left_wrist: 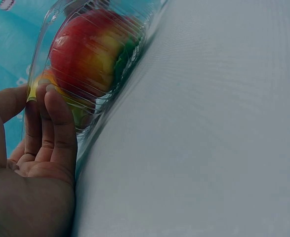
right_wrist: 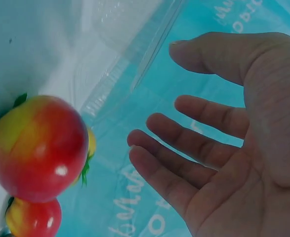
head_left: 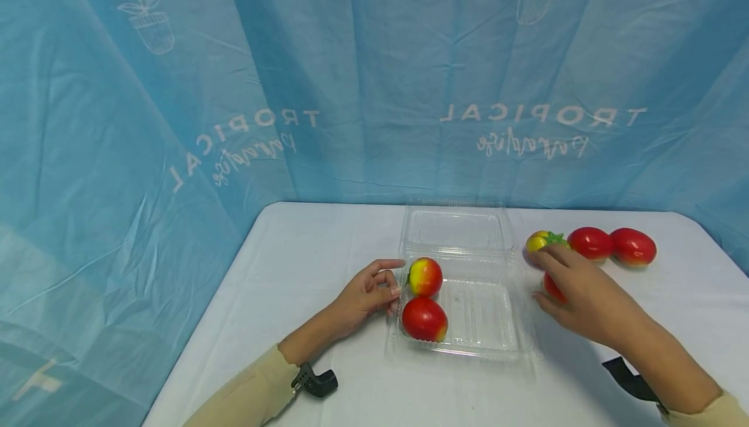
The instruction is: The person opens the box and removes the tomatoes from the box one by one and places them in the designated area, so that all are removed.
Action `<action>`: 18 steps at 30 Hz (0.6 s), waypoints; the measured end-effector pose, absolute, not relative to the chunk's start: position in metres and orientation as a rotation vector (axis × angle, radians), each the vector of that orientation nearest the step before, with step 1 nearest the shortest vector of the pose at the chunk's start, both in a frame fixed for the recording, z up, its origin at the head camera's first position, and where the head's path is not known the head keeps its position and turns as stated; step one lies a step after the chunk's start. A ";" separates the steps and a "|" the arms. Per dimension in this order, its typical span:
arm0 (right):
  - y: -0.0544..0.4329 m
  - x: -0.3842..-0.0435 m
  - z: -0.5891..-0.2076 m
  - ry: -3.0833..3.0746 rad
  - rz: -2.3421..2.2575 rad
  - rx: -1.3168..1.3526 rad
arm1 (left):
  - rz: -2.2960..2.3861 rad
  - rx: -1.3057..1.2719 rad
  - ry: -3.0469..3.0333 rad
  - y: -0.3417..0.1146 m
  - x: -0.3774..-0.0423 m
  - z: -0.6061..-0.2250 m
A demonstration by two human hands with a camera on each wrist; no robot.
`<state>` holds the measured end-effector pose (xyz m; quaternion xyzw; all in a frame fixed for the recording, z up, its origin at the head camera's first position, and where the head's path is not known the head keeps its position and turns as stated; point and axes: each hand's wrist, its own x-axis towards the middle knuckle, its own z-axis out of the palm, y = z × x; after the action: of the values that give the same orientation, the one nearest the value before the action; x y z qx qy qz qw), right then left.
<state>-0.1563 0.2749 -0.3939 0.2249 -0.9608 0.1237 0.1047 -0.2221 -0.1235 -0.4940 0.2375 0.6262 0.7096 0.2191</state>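
A clear plastic clamshell box (head_left: 480, 313) lies with its lid (head_left: 456, 229) folded back. Two red-and-yellow tomatoes sit along its left side, the rear tomato (head_left: 425, 277) behind the front tomato (head_left: 424, 319). My left hand (head_left: 365, 297) pinches the box's left rim between thumb and fingers; the wrist view shows a tomato (left_wrist: 88, 54) through the wall. Right of the box, my right hand (head_left: 591, 297) hovers over a tomato (head_left: 552, 287) it partly hides. In the right wrist view, its relaxed fingers (right_wrist: 199, 143) are apart from the nearest tomato (right_wrist: 38, 148).
Behind the right hand stand a yellowish tomato with a green leafy top (head_left: 544, 240) and two red tomatoes, one in the middle (head_left: 590, 244) and one at the right (head_left: 634, 247). A white-covered table (head_left: 316, 238) meets a blue printed curtain (head_left: 398, 89) at the back.
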 end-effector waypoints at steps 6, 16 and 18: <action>0.263 -0.154 -0.396 -2.797 0.363 0.712 | 1.969 0.648 1.728 -0.123 -0.221 -0.492; 0.245 -0.147 -0.400 -2.807 0.368 0.735 | 1.954 0.657 1.744 -0.124 -0.222 -0.494; 0.240 -0.146 -0.401 -2.813 0.370 0.738 | 1.955 0.659 1.746 -0.124 -0.222 -0.494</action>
<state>-0.1458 0.2405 -0.4009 0.2504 -0.9542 0.1254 0.1049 -0.2216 -0.1241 -0.4937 0.2381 0.6306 0.7059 0.2177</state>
